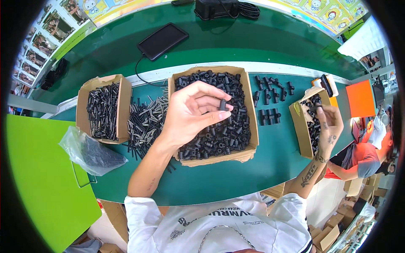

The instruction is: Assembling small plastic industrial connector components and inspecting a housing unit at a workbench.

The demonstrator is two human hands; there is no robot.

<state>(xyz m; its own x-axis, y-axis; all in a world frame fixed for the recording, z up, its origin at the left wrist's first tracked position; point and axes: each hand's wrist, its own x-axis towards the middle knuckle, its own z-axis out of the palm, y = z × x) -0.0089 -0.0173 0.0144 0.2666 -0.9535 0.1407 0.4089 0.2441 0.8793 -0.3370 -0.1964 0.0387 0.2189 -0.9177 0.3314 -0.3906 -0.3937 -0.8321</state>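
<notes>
My left hand [190, 107] is raised over the middle cardboard box [252, 143], which is full of short black plastic parts [211, 141]. Between its thumb and fingertips it pinches a small black cylindrical part [223, 105]. Far to the right, my right hand [332, 123] is at a smaller cardboard box [304, 141] of black pieces [312, 126]. Its fingertips close on a small black piece at the box's far end; the exact shape is partly hidden. Several black fittings [270, 117] lie in rows on the green table [236, 179] between the two boxes.
A box of thin black rods [101, 111] stands at the left, with a loose pile of metal-tipped rods [145, 120] beside it. Near them lies a clear plastic bag [90, 152]. A black tablet [163, 41] with a cable rests at the back. Another person [363, 160] sits far right.
</notes>
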